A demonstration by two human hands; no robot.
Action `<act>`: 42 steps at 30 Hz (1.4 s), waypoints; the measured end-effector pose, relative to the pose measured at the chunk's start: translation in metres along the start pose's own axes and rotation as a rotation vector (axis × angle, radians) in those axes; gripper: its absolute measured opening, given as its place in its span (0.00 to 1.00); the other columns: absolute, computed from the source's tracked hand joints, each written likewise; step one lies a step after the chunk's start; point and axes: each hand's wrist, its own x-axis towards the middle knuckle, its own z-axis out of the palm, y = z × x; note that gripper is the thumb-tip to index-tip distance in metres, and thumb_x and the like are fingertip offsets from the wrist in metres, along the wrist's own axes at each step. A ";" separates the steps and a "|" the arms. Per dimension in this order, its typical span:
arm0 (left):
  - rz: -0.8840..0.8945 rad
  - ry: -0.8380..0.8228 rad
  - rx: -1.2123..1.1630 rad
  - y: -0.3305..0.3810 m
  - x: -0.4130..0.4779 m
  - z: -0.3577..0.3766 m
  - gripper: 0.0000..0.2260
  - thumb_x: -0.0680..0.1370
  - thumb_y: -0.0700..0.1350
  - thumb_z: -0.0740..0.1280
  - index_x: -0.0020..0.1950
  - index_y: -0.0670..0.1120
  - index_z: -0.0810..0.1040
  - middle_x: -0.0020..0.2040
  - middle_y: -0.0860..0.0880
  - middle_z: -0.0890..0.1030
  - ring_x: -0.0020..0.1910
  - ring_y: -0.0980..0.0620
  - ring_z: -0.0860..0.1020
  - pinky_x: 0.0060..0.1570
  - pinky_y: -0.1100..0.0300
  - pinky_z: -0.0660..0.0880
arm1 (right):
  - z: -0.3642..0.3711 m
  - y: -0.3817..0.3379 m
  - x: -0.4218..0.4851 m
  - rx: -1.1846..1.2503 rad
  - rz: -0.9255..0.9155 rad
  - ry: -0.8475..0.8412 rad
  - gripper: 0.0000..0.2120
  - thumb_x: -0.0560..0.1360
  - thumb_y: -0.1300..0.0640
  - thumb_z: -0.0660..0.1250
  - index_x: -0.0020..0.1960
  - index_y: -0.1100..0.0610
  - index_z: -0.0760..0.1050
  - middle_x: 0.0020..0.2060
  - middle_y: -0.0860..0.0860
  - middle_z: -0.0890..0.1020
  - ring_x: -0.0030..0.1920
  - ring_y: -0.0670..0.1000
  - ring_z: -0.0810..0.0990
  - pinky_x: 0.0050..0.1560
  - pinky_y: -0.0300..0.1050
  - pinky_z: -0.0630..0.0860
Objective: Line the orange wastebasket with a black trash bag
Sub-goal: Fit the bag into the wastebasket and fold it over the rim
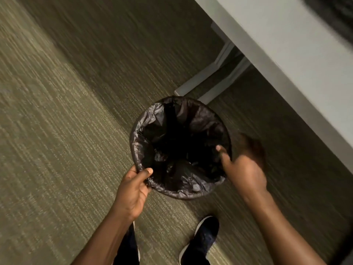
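Observation:
A black trash bag [179,148] lines a round wastebasket seen from above, its edge folded over the whole rim, so none of the basket's orange shows. My left hand [133,186] pinches the bag-covered rim at the near left, thumb on top. My right hand [244,165] grips the rim at the right, thumb inside the opening and fingers outside; it is blurred by motion.
The basket is above olive-green carpet [57,131]. A white table [286,54] with white legs [210,81] stands just behind and to the right. My dark shoe [202,240] is on the floor below the basket.

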 end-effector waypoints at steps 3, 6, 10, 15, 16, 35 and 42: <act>0.030 0.018 -0.033 0.000 0.015 0.006 0.14 0.78 0.36 0.65 0.60 0.51 0.80 0.61 0.48 0.84 0.67 0.44 0.77 0.68 0.39 0.65 | 0.020 0.014 0.000 0.193 0.298 -0.324 0.38 0.72 0.25 0.59 0.58 0.58 0.79 0.54 0.60 0.82 0.55 0.62 0.81 0.59 0.57 0.77; 0.056 0.036 -0.048 0.002 0.025 0.015 0.13 0.79 0.37 0.65 0.55 0.53 0.80 0.54 0.53 0.86 0.59 0.49 0.81 0.58 0.48 0.70 | 0.051 0.011 0.007 0.741 0.416 -0.452 0.16 0.79 0.44 0.68 0.46 0.58 0.79 0.33 0.55 0.82 0.33 0.55 0.82 0.46 0.56 0.84; 0.070 0.073 -0.095 0.005 0.037 0.018 0.10 0.80 0.37 0.63 0.47 0.53 0.76 0.39 0.59 0.85 0.40 0.60 0.84 0.46 0.54 0.68 | 0.077 0.014 0.016 1.215 0.486 -0.366 0.09 0.80 0.55 0.69 0.44 0.58 0.81 0.31 0.52 0.84 0.27 0.45 0.80 0.28 0.36 0.78; 0.022 0.062 -0.158 -0.004 0.050 0.023 0.11 0.79 0.36 0.63 0.46 0.52 0.74 0.48 0.52 0.83 0.49 0.53 0.81 0.51 0.51 0.70 | 0.085 0.017 0.028 1.520 0.581 -0.557 0.11 0.79 0.50 0.69 0.56 0.57 0.80 0.40 0.53 0.89 0.39 0.50 0.88 0.39 0.45 0.83; 0.012 0.062 -0.169 -0.007 0.054 0.024 0.10 0.79 0.36 0.64 0.47 0.52 0.73 0.50 0.51 0.82 0.52 0.51 0.80 0.54 0.50 0.70 | 0.086 0.017 0.031 1.539 0.579 -0.586 0.15 0.76 0.48 0.72 0.57 0.57 0.80 0.42 0.53 0.89 0.40 0.50 0.88 0.39 0.46 0.83; 0.008 -0.211 0.020 -0.091 0.227 0.110 0.06 0.80 0.36 0.65 0.52 0.46 0.78 0.42 0.49 0.85 0.42 0.49 0.81 0.33 0.60 0.80 | 0.174 0.082 0.121 1.369 0.749 -0.353 0.10 0.83 0.56 0.62 0.61 0.60 0.74 0.48 0.57 0.80 0.40 0.57 0.79 0.56 0.56 0.75; 0.094 -0.345 0.169 -0.100 0.277 0.160 0.14 0.81 0.37 0.64 0.66 0.42 0.76 0.40 0.52 0.86 0.38 0.53 0.83 0.39 0.59 0.78 | 0.190 0.107 0.168 1.515 0.743 -0.266 0.12 0.84 0.54 0.60 0.44 0.58 0.74 0.37 0.54 0.78 0.35 0.54 0.76 0.53 0.51 0.76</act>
